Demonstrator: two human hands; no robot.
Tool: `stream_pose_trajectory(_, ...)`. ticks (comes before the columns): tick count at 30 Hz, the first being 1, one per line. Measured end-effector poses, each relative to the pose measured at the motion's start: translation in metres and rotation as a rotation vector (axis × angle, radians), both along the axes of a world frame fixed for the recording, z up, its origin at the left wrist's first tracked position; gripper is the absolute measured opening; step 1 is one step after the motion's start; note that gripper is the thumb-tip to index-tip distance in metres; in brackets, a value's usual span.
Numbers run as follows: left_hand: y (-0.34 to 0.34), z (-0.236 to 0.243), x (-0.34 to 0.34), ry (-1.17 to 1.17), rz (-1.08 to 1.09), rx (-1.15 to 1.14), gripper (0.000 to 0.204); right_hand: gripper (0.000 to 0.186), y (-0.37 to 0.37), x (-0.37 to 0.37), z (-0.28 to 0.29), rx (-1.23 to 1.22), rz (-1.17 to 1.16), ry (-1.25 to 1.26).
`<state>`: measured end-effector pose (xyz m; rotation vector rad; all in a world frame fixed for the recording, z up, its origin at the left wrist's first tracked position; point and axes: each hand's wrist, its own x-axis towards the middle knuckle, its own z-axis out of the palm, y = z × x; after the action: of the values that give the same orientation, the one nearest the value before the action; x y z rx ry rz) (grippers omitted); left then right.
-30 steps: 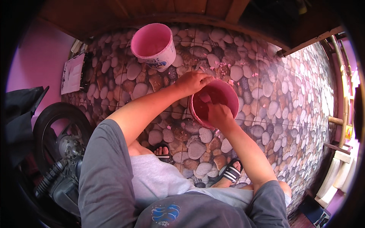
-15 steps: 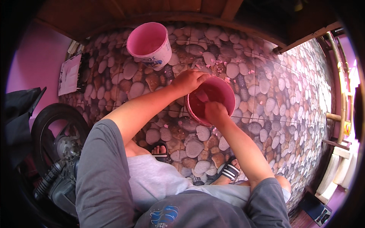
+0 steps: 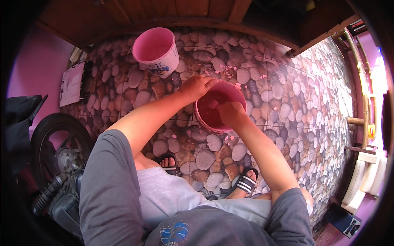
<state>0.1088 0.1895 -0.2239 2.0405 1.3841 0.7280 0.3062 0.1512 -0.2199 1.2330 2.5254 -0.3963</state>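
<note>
A pink-smeared bucket (image 3: pixel 243 97) stands on the floor ahead of me, its mouth tilted toward me. My left hand (image 3: pixel 196 87) grips its far-left rim, thumb and fingers closed over the edge. Inside the bucket is my right hand (image 3: pixel 232 114), closed round a flat pink tool (image 3: pixel 212 104), like a scraper. Its handle is hidden in my fist, and only part of the blade shows against the dark pink inside of the bucket. What lies at the bottom is hard to make out.
A second bucket (image 3: pixel 164 62), white outside and pink inside, stands farther left. Pink flakes (image 3: pixel 227 67) lie scattered on the pebble-patterned floor (image 3: pixel 303 98). A motorbike wheel (image 3: pixel 61 143) is at my left, near a pink-smeared board (image 3: pixel 72 84). Wooden furniture (image 3: pixel 193 12) borders the far side.
My right hand and the pink tool have shifted within the bucket, and less of the blade shows now. My left hand keeps its hold on the rim. The whole view has shifted slightly.
</note>
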Motion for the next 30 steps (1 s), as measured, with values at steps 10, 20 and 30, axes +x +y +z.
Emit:
stream_pose_trajectory(10, -0.002, -0.001, -0.004, -0.021, 0.010, 0.067, 0.033, 0.026, -0.009, -0.009, -0.001, -0.138, -0.067, -0.077)
stream_pose_trajectory(20, -0.008, 0.003, 0.002, -0.006, 0.076, 0.016, 0.033, 0.025, -0.023, -0.018, -0.015, -0.197, -0.175, -0.054)
stream_pose_trajectory(30, -0.004, -0.001, 0.002, 0.036, 0.063, 0.076, 0.034, 0.030, -0.005, -0.001, -0.006, -0.058, -0.108, -0.099)
